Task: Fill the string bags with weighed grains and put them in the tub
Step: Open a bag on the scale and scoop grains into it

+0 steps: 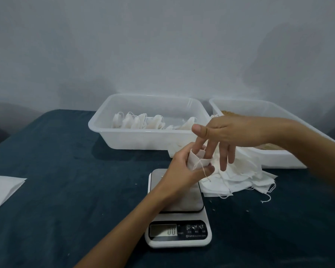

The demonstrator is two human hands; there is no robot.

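My left hand (pixel 184 167) grips a small white string bag (pixel 198 161) above the far end of the kitchen scale (pixel 177 207), its string dangling down. My right hand (pixel 226 134) hovers over it with straight fingers, two of them poked into the bag's mouth. A heap of flat white bags (pixel 240 178) lies just right of the scale. The clear tub (pixel 104 122) behind holds several filled bags (pixel 135 121). A second tub (pixel 290 157) at the right holds tan grains (pixel 228 113).
The scale's display reads zero and its steel platform is bare. A white sheet (pixel 2 188) lies at the table's left edge. The dark blue tablecloth (pixel 66 171) covers the table; a grey wall stands close behind the tubs.
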